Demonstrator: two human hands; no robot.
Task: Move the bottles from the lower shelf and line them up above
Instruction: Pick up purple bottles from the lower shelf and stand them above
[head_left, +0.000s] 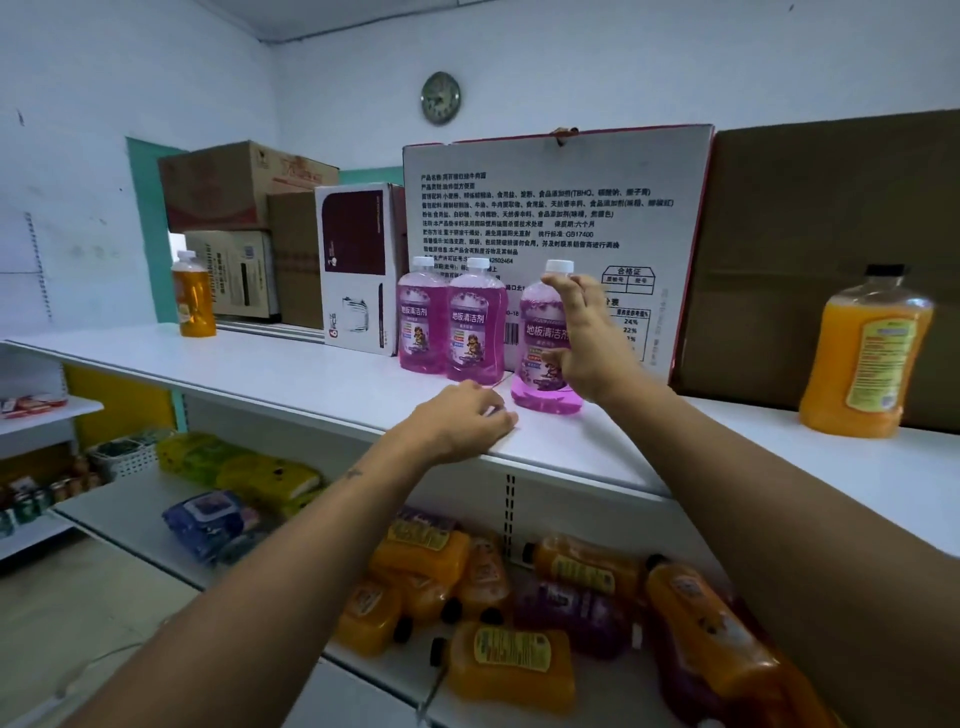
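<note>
- Lower shelf (156, 525), nearest: orange bottles (511, 665) lay on their sides in a loose heap, with a purple bottle (571, 608) lying among them. Further left on the same shelf sat yellow packs (260, 470) and a blue wipes pack (208, 522).
- Left hand (460, 421) rested on the front edge of the top shelf (291, 371), fingers loosely curled over the lip and holding nothing.
- Right hand (587, 340) was at the right side of the third pink bottle (540, 343) — fingers spread and mostly straight, thumb near its label, index finger up by the white cap. Whether it actually gripped the bottle or only touched it, I could not tell.
- That bottle stood upright on the top shelf, a little apart from two more pink bottles (449, 325) that stood touching each other to its left — the three made a rough row.
- An orange jug (862, 358) stood upright well to the right; a small orange bottle (193, 296) stood well to the left.
- Behind the row: a white carton (561, 208) with printed text, a brown carton (831, 218) to its right, stacked boxes (239, 208) to its left.
- Far wall: a round clock (440, 97).
</note>
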